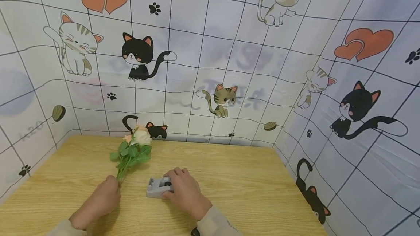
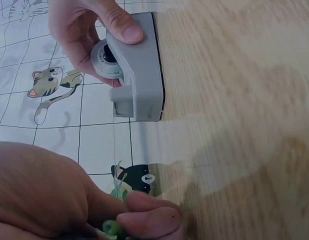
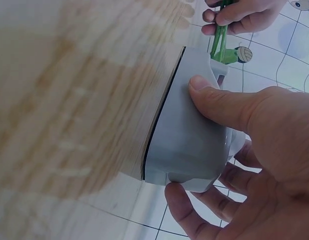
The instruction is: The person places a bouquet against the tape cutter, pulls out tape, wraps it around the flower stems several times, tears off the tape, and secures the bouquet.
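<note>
My left hand (image 1: 106, 196) grips the green stems of a small bunch of flowers (image 1: 131, 152), which has cream and peach blooms and green leaves. In the left wrist view the stem ends (image 2: 113, 227) stick out between thumb and fingers. To the right, my right hand (image 1: 186, 192) holds a grey tape dispenser (image 1: 154, 188) on the table. Its thumb (image 3: 214, 97) lies on one side of the dispenser, the fingers round the back and far side. A tape roll (image 2: 104, 60) sits in it. Between dispenser and stems runs a faint thin line, perhaps clear tape.
The wooden table (image 1: 236, 181) is backed and flanked by a white gridded sheet (image 1: 203, 61) printed with cats, hearts and paws. A small dark object (image 1: 195, 232) lies at the near edge, partly hidden by the right sleeve (image 1: 218, 223).
</note>
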The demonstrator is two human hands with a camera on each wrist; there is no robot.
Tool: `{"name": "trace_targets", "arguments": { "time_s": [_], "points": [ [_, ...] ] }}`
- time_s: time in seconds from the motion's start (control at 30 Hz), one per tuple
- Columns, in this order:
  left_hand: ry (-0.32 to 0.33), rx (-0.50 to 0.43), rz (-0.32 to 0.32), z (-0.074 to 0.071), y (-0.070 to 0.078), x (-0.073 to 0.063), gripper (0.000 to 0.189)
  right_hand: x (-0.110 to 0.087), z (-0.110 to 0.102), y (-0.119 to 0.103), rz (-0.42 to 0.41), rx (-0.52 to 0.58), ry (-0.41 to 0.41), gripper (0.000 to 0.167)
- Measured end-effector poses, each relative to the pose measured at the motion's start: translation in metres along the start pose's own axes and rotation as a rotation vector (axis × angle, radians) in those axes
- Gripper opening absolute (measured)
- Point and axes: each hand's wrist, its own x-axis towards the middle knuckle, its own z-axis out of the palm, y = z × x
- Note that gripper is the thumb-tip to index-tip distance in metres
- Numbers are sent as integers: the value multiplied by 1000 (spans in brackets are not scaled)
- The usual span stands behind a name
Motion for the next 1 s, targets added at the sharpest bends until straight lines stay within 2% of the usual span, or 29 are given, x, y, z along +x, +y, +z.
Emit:
{"name": "trace_targets", "arguments": {
  "time_s": [0.07, 0.1, 0.27, 0.37, 0.5, 0.57, 0.73, 0.9, 1.0],
  "points": [
    [-56, -102, -40, -7, 9, -5, 25, 1, -1, -2, -7, -17, 0, 57],
    [-65, -207, -91, -15, 19, -10, 27, 1, -1, -3, -13, -22, 2, 57],
    [-103, -368, -160, -36, 47, -25, 36, 0, -2, -5, -29, -22, 6, 56],
    [-114, -412, -221, -43, 55, -28, 41, -2, -3, -5, -26, -15, 6, 57],
    [-109, -481, -259, -46, 60, -24, 36, -3, -5, -3, -14, 5, 5, 57],
    [-101, -516, -272, -47, 61, -24, 40, -3, -4, -2, -8, 22, 4, 57],
    [-71, -547, -266, -47, 63, -24, 56, -3, -3, 2, 7, 49, 1, 57],
    [-62, -571, -261, -47, 64, -23, 53, -3, -3, 0, 7, 46, 10, 56],
    [-54, -625, -276, -48, 66, -22, 46, -3, -3, -2, 3, 43, 12, 57]
  ]
}}
